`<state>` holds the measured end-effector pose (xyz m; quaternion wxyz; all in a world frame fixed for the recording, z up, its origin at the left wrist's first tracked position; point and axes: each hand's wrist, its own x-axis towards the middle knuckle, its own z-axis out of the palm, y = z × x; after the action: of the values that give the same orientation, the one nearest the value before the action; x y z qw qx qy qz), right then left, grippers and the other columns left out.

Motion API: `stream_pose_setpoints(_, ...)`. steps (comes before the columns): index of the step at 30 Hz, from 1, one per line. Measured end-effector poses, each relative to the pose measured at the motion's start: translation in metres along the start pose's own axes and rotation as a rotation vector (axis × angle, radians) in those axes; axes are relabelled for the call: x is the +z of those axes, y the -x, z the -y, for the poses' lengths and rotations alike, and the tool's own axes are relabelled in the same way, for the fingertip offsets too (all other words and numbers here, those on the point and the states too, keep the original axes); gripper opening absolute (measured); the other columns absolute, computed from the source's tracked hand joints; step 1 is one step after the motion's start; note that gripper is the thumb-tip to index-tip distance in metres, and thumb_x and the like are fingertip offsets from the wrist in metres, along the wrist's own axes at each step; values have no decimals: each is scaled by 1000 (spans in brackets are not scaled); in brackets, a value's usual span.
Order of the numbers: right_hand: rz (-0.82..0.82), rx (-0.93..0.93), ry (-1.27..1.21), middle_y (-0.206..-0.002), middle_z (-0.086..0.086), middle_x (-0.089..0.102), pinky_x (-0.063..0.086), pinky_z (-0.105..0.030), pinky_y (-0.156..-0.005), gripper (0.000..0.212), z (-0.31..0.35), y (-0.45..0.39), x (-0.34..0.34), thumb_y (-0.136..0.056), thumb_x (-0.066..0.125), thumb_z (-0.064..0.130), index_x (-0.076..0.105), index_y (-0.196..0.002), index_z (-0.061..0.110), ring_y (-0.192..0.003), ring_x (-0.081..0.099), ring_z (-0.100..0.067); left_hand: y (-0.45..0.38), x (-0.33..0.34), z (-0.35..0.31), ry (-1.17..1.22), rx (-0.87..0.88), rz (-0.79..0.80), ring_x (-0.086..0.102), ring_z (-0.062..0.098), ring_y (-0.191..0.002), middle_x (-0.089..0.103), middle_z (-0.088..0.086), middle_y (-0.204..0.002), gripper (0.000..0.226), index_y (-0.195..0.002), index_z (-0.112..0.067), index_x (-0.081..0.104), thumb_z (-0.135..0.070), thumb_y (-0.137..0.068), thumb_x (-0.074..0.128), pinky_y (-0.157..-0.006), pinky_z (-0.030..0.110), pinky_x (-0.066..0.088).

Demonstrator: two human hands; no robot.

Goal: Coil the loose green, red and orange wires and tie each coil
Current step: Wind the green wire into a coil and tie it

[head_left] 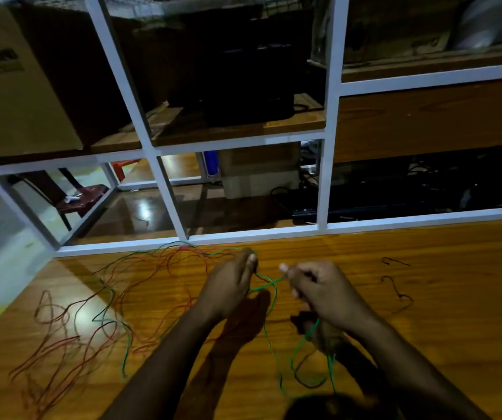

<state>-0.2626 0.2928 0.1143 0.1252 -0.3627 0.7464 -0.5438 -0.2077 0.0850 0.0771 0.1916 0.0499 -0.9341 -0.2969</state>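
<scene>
Above the wooden table (425, 298) my left hand (228, 286) and my right hand (322, 289) are raised close together, each pinching a stretch of the green wire (269, 281). The wire crosses in a small loop between them, then hangs down in long strands (274, 353) under my right hand. To the left, a loose tangle of red and orange wires (71, 344) lies spread over the table, with more green wire (110, 310) mixed through it. The tangle reaches back to the table's far edge (183, 250).
Short dark wire pieces (398, 295) lie on the table to the right. A white metal shelf frame (158, 165) stands along the far edge, holding a cardboard box (16, 86) and dark equipment (243, 86). The table's left edge (10, 304) drops to the floor.
</scene>
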Motion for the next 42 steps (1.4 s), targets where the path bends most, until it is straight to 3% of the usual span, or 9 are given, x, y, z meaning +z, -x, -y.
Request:
stream_pose_setpoints(5, -369, 13, -104, -54, -2, 32, 27, -33, -52, 47, -17, -30, -15, -99, 52, 41, 45, -60, 17, -50, 31, -17, 16, 2, -14, 534, -164, 250, 38, 7, -55, 45, -8, -65, 44, -81, -18, 63, -38, -109, 36, -51, 21, 31)
stream_pose_setpoints(11, -195, 5, -99, -62, -11, 38, 38, -36, -58, 44, -33, -40, -20, -82, 71, 46, 39, -67, 18, -59, 47, -17, 13, -10, -32, 1041, -264, 318, 16, 12, -51, 21, -4, -61, 36, -69, -25, 41, -39, -101, 45, -48, 27, 13)
stream_pose_setpoints(17, -130, -94, 24, -77, 1, 36, 44, -33, -73, 42, -51, -41, -12, -83, 64, -4, 32, -69, 19, -71, 38, -10, -2, -22, -21, 1344, -436, 65, 12, 8, -44, 16, -6, -57, 34, -70, -23, 37, -32, -103, 39, -43, 25, 8)
stream_pose_setpoints(22, -107, -73, -166, -91, -17, 42, 58, -26, -89, 45, -55, -48, -14, -79, 44, -31, 36, -67, 12, -98, 57, -43, -5, -19, -5, 1619, -561, 170, 13, 6, -43, 24, -8, -52, 35, -68, -22, 39, -34, -100, 44, -39, 21, 8)
stream_pose_setpoints(29, -254, 63, -215, -94, -13, 66, 62, -33, -77, 21, -63, -58, -26, -86, 66, -11, 66, -81, 9, -88, 72, -27, -2, -31, -15, 1931, -327, 524, 19, 4, -47, 18, -10, -59, 31, -77, -24, 32, -29, -105, 45, -42, 18, 10)
stream_pose_setpoints(33, -246, 171, -476, -97, -19, 73, 61, -23, -68, 17, -58, -58, -18, -92, 59, -9, 71, -93, 4, -73, 74, -20, -4, -49, -38, 1967, -201, 415, 29, 3, -50, 30, -9, -61, 31, -76, -24, 34, -32, -106, 32, -44, 16, 19)
stream_pose_setpoints(36, -54, 206, -288, -95, -11, 76, 51, -18, -49, 19, -55, -51, -9, -96, 58, 0, 71, -108, 6, -54, 64, -8, -15, -59, -48, 2007, -205, 152, 69, 14, -87, 67, 1, -86, 32, -75, -18, 49, -29, -103, 39, -76, 28, 58)
stream_pose_setpoints(38, 153, 185, -102, -90, -1, 77, 41, -18, -41, 19, -51, -46, 1, -99, 56, 7, 71, -112, 11, -48, 55, -7, -24, -62, -46, 2006, -172, 24, 59, 32, -128, 69, 18, -123, 30, -77, -17, 47, -27, -104, 38, -113, 49, 43)
stream_pose_setpoints(42, 492, 102, 102, -88, 1, 72, 42, -22, -45, 18, -29, -39, 22, -102, 49, 9, 64, -106, 17, -52, 54, -6, -40, -52, -37, 1700, -140, -35, 45, 30, -142, 53, 19, -147, 42, -80, -17, 56, -31, -109, 28, -125, 51, 16)
